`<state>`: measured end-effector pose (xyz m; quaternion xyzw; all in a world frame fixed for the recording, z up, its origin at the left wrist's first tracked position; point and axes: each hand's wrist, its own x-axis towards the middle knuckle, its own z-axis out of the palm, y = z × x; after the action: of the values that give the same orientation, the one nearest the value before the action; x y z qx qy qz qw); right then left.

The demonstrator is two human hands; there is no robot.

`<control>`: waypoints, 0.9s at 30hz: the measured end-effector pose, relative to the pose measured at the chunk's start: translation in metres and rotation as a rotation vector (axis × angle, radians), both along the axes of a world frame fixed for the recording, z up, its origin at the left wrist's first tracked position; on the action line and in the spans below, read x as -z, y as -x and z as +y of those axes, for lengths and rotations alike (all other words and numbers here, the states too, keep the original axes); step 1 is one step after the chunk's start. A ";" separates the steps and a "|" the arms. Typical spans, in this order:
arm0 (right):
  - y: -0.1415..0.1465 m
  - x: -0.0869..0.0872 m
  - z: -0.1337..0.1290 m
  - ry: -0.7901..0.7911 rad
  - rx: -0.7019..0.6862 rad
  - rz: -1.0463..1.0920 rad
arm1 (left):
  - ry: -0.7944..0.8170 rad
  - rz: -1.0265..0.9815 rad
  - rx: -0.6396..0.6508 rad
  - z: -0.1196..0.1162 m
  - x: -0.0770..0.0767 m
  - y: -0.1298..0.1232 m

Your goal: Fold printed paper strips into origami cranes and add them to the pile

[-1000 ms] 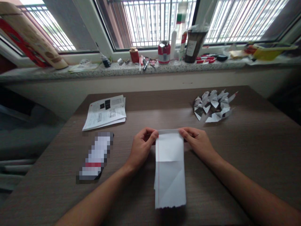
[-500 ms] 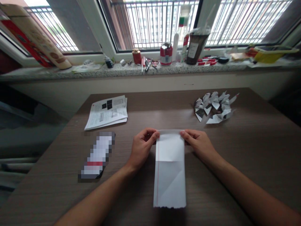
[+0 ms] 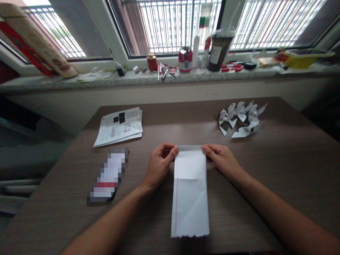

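A long white paper strip (image 3: 190, 198) with creases, a thin red line along its left side and a ragged near edge extends toward me. My left hand (image 3: 163, 161) pinches its far left corner between thumb and fingers. At the far right corner, my right hand (image 3: 220, 157) grips the paper in the same way. A narrow band is folded along the far edge, between the two thumbs. The fingertips behind the paper are hidden.
Printed sheets (image 3: 119, 127) and a blurred-out phone (image 3: 110, 173) lie left on the brown table (image 3: 170, 117). Folded paper pieces (image 3: 240, 118) form a ring at the back right. The windowsill (image 3: 101, 81) holds a can (image 3: 185, 59), a cup (image 3: 219, 53) and tools.
The view has shifted slightly, so everything sits a little further left. Both hands keep their hold on the paper, whose near end appears slightly lower.
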<state>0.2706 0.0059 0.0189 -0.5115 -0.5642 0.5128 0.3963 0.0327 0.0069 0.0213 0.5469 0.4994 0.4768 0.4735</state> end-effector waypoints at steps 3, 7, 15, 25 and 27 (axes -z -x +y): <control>0.002 0.001 0.000 0.096 -0.019 0.086 | -0.015 0.030 -0.020 0.002 0.002 0.001; 0.002 0.001 0.000 0.132 -0.088 0.061 | -0.038 0.067 -0.061 0.004 0.005 0.004; -0.006 -0.002 -0.005 -0.394 0.087 -0.465 | -0.118 0.246 -0.056 0.016 0.013 0.011; 0.005 0.014 -0.022 -0.764 -0.505 -0.875 | -0.169 0.374 -0.039 0.023 0.020 0.012; 0.006 0.019 -0.021 -0.773 -0.519 -0.906 | -0.170 0.392 -0.029 0.024 0.020 0.013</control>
<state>0.2645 -0.0153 -0.0002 -0.3447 -0.9246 0.0854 0.1379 0.0199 0.0314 0.0017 0.6600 0.5477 0.4084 0.3126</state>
